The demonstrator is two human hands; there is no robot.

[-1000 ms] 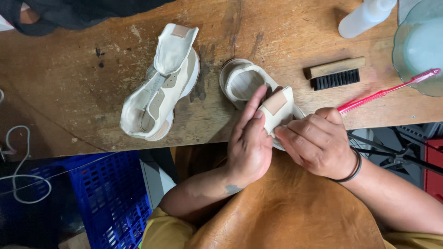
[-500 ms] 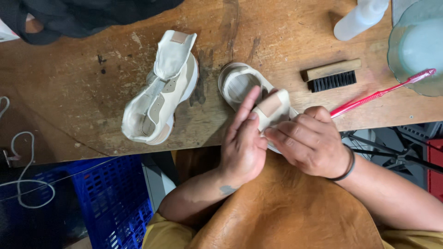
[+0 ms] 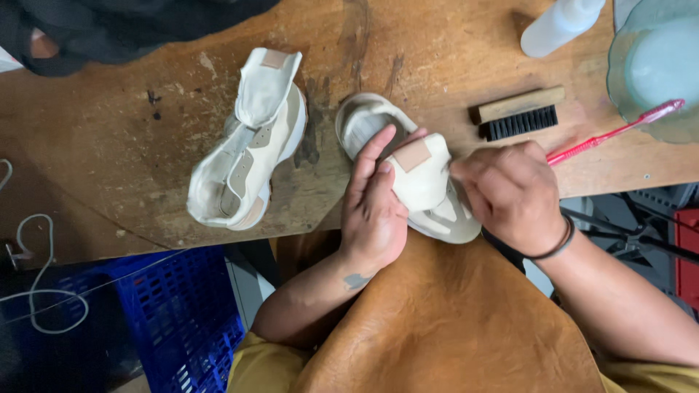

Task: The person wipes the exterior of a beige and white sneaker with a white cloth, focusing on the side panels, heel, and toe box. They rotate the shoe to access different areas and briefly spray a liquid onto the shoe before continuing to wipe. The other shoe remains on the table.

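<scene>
Left hand (image 3: 373, 211) is clamping the cream shoe (image 3: 419, 178) from its left side, fingers (image 3: 368, 156) lying flat along the tongue and pressing it down, thumb hidden under it so how far the hand is closing round can't be told. Right hand (image 3: 510, 193) is curling shut just right of the shoe, fingertips pinching at the edge of the tongue; whether it is holding a small cloth or tool there can't be told, too hidden. The shoe is sitting at the near edge of the wooden bench (image 3: 109, 167), heel end hanging over onto the tan leather apron (image 3: 437, 327), toe end pointing up the bench. A second cream shoe (image 3: 247, 145) is lying well left of the held shoe, tongue flipped open, nobody touching it. Right of the held shoe a wooden brush with black bristles (image 3: 518, 114) is resting on the bench, and a pink toothbrush (image 3: 619, 131) is lying beyond it, head reaching a glass bowl (image 3: 655, 65) of cloudy liquid. A white squeeze bottle (image 3: 557, 22) is standing above the brush. A blue crate (image 3: 175, 320) is sitting below the bench, left of the apron. Judging by looks, the held shoe is light and soft in the upper, stiffer at the sole, so gripping round the sole and midfoot is probably steadiest; the tongue is floppy and would just fold.
</scene>
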